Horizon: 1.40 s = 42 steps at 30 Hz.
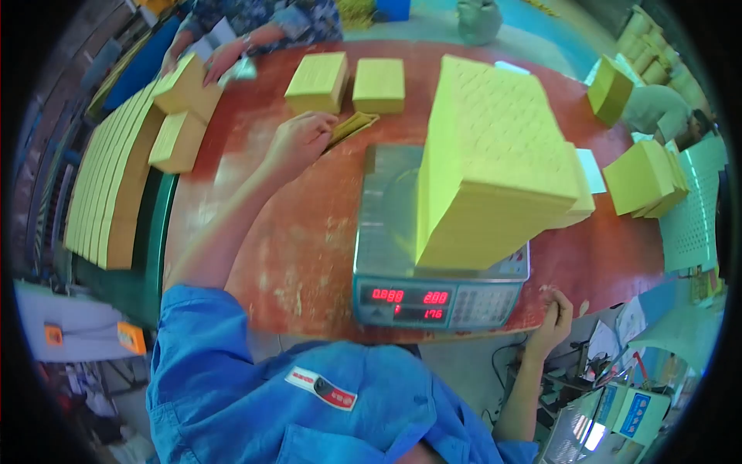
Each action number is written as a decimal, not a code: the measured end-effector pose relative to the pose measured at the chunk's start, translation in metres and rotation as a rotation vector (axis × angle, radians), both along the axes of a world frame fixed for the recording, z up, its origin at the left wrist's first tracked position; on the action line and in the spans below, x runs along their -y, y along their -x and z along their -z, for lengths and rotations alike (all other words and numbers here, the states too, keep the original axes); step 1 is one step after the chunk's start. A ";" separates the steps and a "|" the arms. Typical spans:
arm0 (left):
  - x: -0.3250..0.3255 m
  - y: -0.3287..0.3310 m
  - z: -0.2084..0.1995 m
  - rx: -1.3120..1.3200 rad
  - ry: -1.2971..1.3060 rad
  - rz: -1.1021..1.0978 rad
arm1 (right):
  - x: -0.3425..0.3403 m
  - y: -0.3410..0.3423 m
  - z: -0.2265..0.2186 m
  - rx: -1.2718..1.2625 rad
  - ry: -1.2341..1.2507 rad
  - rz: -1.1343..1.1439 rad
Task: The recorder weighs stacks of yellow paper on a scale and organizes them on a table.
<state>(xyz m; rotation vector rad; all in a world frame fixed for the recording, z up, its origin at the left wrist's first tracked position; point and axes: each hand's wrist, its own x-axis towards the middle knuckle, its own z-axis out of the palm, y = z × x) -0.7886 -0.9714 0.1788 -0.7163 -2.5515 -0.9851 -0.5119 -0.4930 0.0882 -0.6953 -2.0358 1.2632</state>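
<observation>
My left hand [297, 143] reaches across the red table [301, 247] and grips a thin bundle of yellow paper sheets [352, 126] lying flat just beyond the scale. A tall stack of yellow paper [495, 162] stands on the digital scale [437, 298], leaning slightly toward me. My right hand [554, 315] rests at the table's near edge to the right of the scale, fingers curled, nothing visible in it. Two smaller yellow stacks [317, 81] [379, 85] sit farther back.
Another person's hands [224, 54] hold yellow stacks [183, 89] at the far left corner. A long row of yellow sheets [108, 178] lies along the left side. More yellow stacks [641, 178] [610, 89] sit at the right beside a second person.
</observation>
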 end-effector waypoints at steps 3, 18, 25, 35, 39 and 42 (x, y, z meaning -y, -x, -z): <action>0.021 -0.105 0.011 0.214 -0.172 -0.068 | 0.088 -0.020 -0.059 0.022 0.260 -0.720; 0.013 -0.371 0.099 0.669 -0.985 -0.666 | 0.289 -0.002 0.018 0.433 0.415 -1.360; -0.013 -0.298 -0.006 0.680 -1.047 -0.418 | 0.248 0.016 -0.103 0.206 0.183 -1.373; -0.137 -0.075 -0.188 0.466 -0.693 0.133 | 0.118 0.144 -0.273 -0.327 -0.259 -0.699; -0.152 -0.031 -0.177 0.607 -0.531 0.153 | 0.086 0.184 -0.257 -0.212 -0.193 -0.718; -0.151 -0.034 -0.170 0.663 -0.452 0.035 | 0.084 0.188 -0.241 -0.071 -0.269 -0.744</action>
